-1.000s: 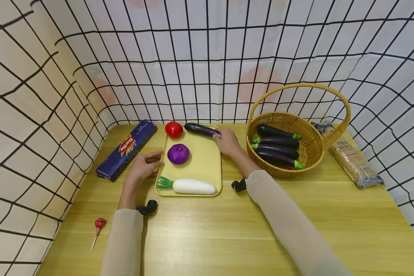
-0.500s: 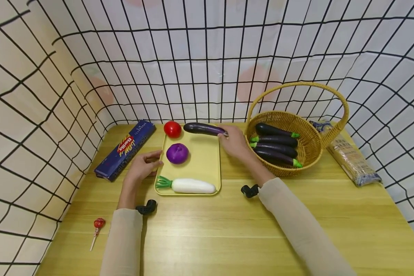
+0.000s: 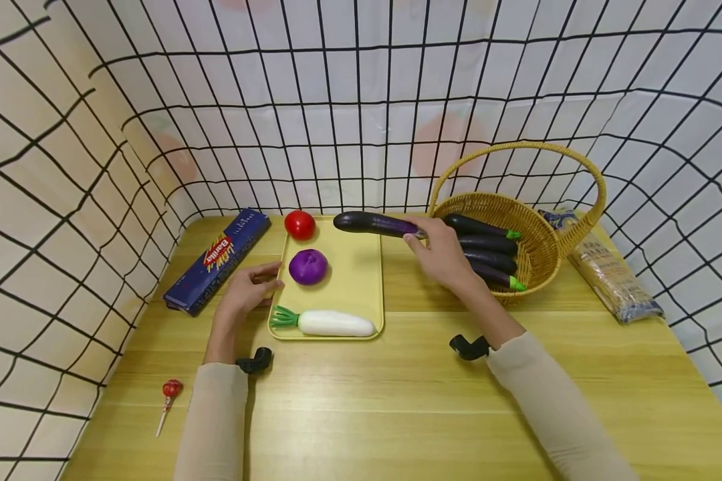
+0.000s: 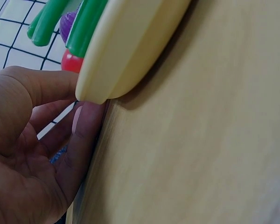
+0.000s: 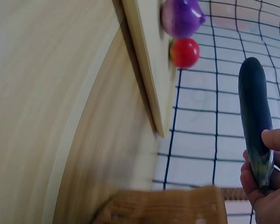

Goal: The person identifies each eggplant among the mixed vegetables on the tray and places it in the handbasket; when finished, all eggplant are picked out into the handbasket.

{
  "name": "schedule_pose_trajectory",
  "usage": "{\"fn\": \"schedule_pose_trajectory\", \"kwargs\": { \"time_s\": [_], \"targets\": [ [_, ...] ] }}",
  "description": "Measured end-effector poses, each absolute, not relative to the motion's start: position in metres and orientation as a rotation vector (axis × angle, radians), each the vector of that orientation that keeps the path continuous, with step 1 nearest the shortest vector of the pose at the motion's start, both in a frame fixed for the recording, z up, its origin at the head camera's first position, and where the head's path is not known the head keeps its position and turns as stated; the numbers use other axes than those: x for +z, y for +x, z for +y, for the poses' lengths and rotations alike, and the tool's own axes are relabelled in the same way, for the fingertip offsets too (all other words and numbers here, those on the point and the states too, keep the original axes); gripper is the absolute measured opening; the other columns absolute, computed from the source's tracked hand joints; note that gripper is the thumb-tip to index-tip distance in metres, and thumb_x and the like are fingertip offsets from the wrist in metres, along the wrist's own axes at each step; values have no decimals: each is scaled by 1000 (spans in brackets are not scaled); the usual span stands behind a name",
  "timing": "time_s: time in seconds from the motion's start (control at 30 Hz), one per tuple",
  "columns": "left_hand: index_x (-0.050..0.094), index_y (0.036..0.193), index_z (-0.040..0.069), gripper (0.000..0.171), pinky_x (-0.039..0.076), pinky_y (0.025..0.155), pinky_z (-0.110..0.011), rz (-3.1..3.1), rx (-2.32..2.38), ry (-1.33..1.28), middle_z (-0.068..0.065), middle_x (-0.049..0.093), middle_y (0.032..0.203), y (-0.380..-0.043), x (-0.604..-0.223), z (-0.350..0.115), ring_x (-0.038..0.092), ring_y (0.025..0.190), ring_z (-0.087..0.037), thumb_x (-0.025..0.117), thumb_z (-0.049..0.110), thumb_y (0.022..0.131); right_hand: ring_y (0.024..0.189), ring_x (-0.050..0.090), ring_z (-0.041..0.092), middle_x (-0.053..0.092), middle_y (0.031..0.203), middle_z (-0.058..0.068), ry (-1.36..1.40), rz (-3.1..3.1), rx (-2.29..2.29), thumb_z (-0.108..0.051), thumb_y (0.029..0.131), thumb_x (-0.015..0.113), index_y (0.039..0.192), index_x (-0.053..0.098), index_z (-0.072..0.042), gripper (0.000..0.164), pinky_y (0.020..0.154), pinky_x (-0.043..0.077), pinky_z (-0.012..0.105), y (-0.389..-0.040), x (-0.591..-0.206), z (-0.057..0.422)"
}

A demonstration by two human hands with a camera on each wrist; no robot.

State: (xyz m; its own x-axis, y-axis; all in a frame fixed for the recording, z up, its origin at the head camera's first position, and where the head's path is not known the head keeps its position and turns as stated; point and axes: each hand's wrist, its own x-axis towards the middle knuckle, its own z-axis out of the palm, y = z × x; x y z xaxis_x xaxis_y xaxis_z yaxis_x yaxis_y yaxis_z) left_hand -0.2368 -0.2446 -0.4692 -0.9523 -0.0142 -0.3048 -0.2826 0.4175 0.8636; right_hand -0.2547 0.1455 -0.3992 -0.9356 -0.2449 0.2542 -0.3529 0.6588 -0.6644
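Observation:
My right hand grips a dark purple eggplant by its right end, in the air between the yellow tray and the wicker basket. In the right wrist view the eggplant points up from the thumb and curled fingers. At the tray's left edge, my left hand pinches the rim between thumb and fingers; the left wrist view shows the tray at the fingertips. On the tray lie a tomato, a purple round vegetable and a white radish.
Several more eggplants lie in the basket, whose tall handle arches above it. A bag of dry goods lies right of the basket. Left of the tray are a blue spaghetti box and a red lollipop. Black wire mesh encloses the table.
My right hand has lifted the eggplant off the tray's far edge and carried it right, toward the basket. The left hand has stayed at the tray's edge.

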Motion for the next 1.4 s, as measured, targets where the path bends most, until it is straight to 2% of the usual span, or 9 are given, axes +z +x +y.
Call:
{"fn": "schedule_pose_trajectory", "kwargs": {
  "time_s": [0.23,0.4,0.5,0.7,0.87,1.1,1.23,1.33,1.4],
  "targets": [
    [56,138,29,49,59,78,-30,2420,1544,-270,-1,54,141,-237,-468,-244,56,115,-24,69,23,91,135,41,36,49,144,15,477,-2710,1104,-27,101,53,143,49,-16,44,111,34,59,-238,-395,182],
    [57,137,29,49,60,78,-30,2424,1539,-285,0,54,142,-237,-469,-244,56,116,-24,69,22,91,130,45,38,49,143,17,415,-2719,1058,-29,101,53,143,49,-18,43,97,43,56,-229,-399,209],
    [57,137,28,49,60,78,-31,2420,1548,-281,-1,54,142,-236,-469,-245,56,117,-25,69,22,91,125,47,39,50,141,18,369,-2718,1050,-30,101,52,143,50,-19,43,92,42,56,-224,-403,226],
    [56,138,28,49,60,78,-31,2426,1553,-276,-1,54,143,-235,-470,-246,56,117,-25,70,22,91,130,41,46,49,142,21,323,-2729,1020,-30,101,52,142,50,-16,43,101,36,66,-219,-411,259],
    [56,138,28,49,60,79,-31,2429,1545,-280,-1,53,143,-235,-469,-246,56,118,-25,69,22,91,121,46,49,49,141,25,263,-2752,973,-30,101,51,141,50,-14,43,99,36,67,-221,-419,283],
    [56,138,27,49,60,79,-31,2427,1546,-258,-2,53,144,-234,-468,-245,55,119,-26,69,23,91,130,35,53,43,144,28,176,-2880,890,-35,103,44,146,44,-11,48,102,31,71,-229,-421,301],
    [56,138,26,49,60,79,-31,2421,1553,-247,-2,53,143,-234,-468,-244,55,118,-25,68,22,91,103,54,47,48,140,28,153,-2932,828,-36,103,44,146,44,-13,49,94,39,68,-235,-425,303],
    [56,138,26,49,60,79,-31,2415,1561,-248,-2,53,143,-234,-467,-244,55,118,-25,68,21,91,71,56,32,61,119,24,156,-2944,755,-34,102,47,144,47,-15,46,73,46,54,-239,-427,302],
    [55,139,26,49,59,79,-31,2415,1563,-248,-2,53,143,-234,-466,-243,55,118,-25,68,21,91,64,55,28,64,103,20,163,-2938,717,-32,101,50,142,49,-17,43,62,44,46,-241,-428,300]
  ]
}}
